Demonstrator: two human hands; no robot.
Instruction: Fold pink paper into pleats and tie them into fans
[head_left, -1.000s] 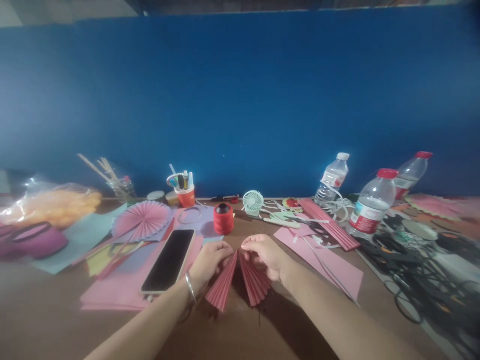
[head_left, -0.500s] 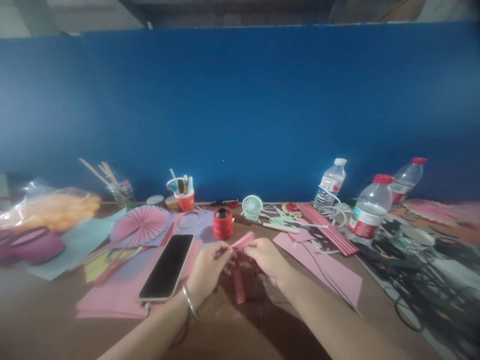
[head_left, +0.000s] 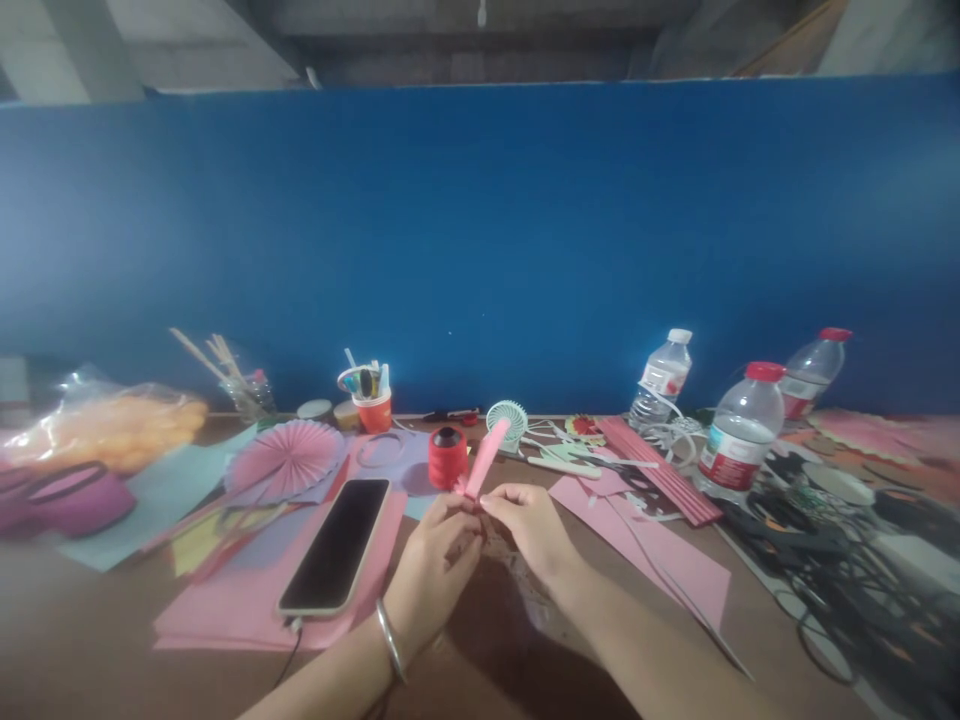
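A narrow folded strip of pink paper (head_left: 487,458) stands up between my hands, leaning to the right. My left hand (head_left: 444,545) is closed around its lower end, fingers curled, a silver bangle on the wrist. My right hand (head_left: 529,525) pinches the strip's lower part from the other side, thumb and forefinger together. Whatever lies right at the fingertips is too small to make out. Just behind my left hand stands a spool of red thread (head_left: 448,462). A small mint-green fan (head_left: 508,425) is behind the strip's top.
Left are a phone (head_left: 337,550) on pink paper sheets (head_left: 217,610), a pleated pink paper rosette (head_left: 285,458) and a red cup (head_left: 373,410) of tools. Right lie pink paper (head_left: 675,560), pleated red-pink strips (head_left: 660,470), plastic bottles (head_left: 742,430) and tangled black cords (head_left: 847,570).
The pink strip's long end, which pointed down toward me, no longer shows there; a longer length now rises above my fingers. My left hand has turned over further. The view has tilted up slightly.
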